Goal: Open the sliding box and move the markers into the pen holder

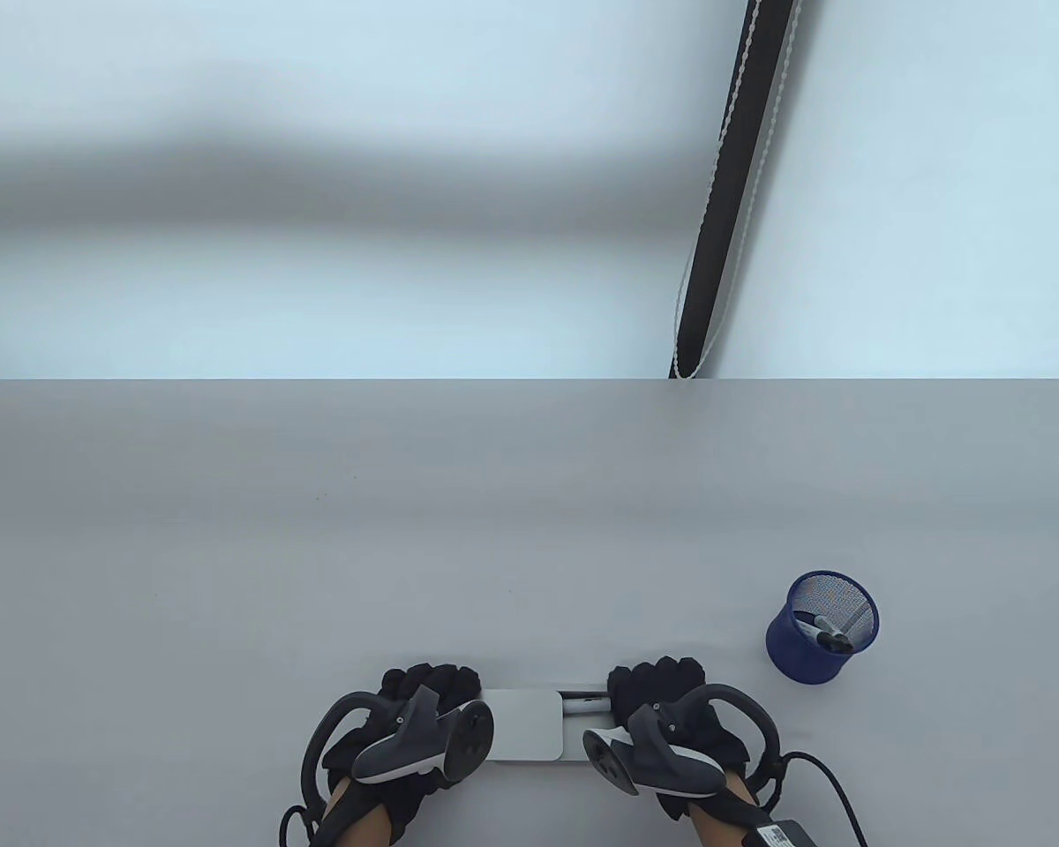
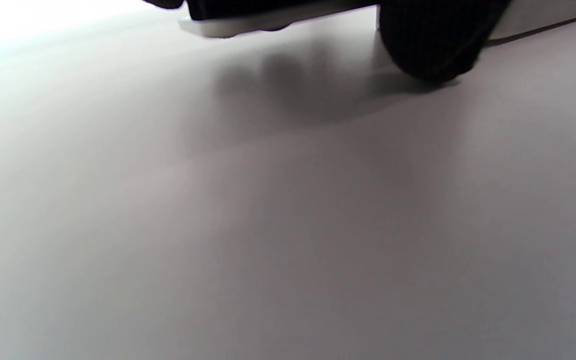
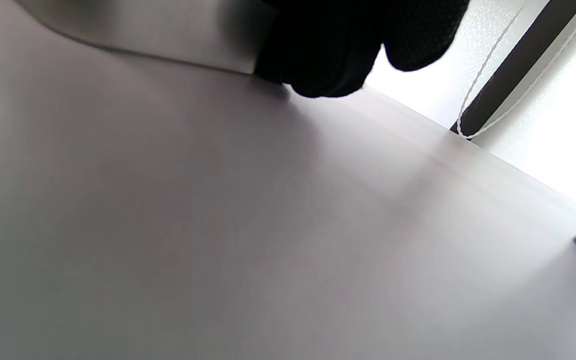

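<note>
A flat white sliding box (image 1: pixel 524 725) lies near the table's front edge between my two gloved hands. My left hand (image 1: pixel 430 693) grips its left end, fingers curled over the far side. My right hand (image 1: pixel 655 691) grips the right end, where the tray is pulled out a little and a marker (image 1: pixel 584 703) shows in the gap. In the left wrist view a black finger (image 2: pixel 430 42) touches the table below the box edge (image 2: pixel 238 26). The right wrist view shows the box side (image 3: pixel 143 30) with dark fingers (image 3: pixel 328 60) against it. A blue mesh pen holder (image 1: pixel 822 627) at the right holds markers (image 1: pixel 825 632).
The grey table (image 1: pixel 406 529) stretches far behind the box. A black pole with a white beaded cord (image 1: pixel 725 185) hangs beyond the table's far edge. A cable (image 1: pixel 834 781) trails from my right wrist near the front edge.
</note>
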The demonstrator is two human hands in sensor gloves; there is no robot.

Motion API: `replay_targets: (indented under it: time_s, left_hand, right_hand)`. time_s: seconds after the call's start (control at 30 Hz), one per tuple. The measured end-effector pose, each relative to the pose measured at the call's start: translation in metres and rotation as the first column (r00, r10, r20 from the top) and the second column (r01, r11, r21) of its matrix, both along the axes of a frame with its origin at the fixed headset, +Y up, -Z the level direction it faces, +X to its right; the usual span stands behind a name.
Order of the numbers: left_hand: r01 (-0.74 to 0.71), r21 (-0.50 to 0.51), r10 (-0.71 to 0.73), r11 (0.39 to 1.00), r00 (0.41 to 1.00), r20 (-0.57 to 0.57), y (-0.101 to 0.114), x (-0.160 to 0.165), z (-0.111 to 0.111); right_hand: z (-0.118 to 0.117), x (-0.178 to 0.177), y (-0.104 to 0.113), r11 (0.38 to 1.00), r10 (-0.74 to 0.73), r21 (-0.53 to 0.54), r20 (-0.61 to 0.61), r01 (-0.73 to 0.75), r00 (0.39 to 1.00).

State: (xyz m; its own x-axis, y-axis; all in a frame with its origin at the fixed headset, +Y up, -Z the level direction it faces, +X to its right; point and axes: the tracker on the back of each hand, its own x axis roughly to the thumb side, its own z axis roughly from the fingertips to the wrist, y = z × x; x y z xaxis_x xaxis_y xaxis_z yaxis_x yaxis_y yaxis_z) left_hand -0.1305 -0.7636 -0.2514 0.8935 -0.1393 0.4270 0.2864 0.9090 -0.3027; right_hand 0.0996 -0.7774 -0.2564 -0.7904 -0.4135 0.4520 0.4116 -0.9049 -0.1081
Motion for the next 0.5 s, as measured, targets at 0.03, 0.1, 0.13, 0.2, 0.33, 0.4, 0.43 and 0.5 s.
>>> replay_targets:
  time_s: [0.03,0.1,0.13,0.2,0.33,0.4,0.43,0.5]
  left_hand:
    - [0.001,0.000,-0.001,1.000,1.000,0.000,0.0000,0.0000,0.0000]
    - [0.001,0.000,-0.001,1.000,1.000,0.000,0.0000,0.0000,-0.0001]
    - [0.002,0.000,-0.002,1.000,1.000,0.000,0.0000,0.0000,-0.0001]
    - [0.006,0.001,-0.006,1.000,1.000,0.000,0.0002,-0.0003,0.0005]
    - [0.010,0.003,-0.010,1.000,1.000,0.001,0.0004,0.0000,0.0003]
    - [0.010,0.003,-0.010,1.000,1.000,0.001,0.0004,0.0002,0.0000]
    - [0.009,0.003,-0.009,1.000,1.000,0.001,0.0004,0.0003,-0.0001]
    - [0.008,0.002,-0.008,1.000,1.000,0.001,0.0003,0.0004,-0.0003]
  right_hand:
    - [0.0002,0.0000,0.0003,1.000,0.001,0.001,-0.005,-0.001,1.000]
    - [0.0007,-0.0002,0.0006,1.000,0.003,0.004,-0.012,-0.003,1.000]
    - [0.0008,-0.0002,0.0006,1.000,0.003,0.005,-0.014,-0.003,1.000]
    - [0.0011,-0.0003,0.0005,1.000,0.001,0.007,-0.019,-0.001,1.000]
    - [0.0014,0.0005,-0.0007,1.000,-0.011,0.008,-0.032,0.011,0.999]
    - [0.0017,0.0012,-0.0010,1.000,-0.017,0.008,-0.037,0.017,0.999]
    - [0.0020,0.0016,-0.0010,1.000,-0.022,0.007,-0.040,0.023,0.999]
    - [0.0019,0.0021,-0.0023,0.999,-0.032,0.006,-0.044,0.033,0.998]
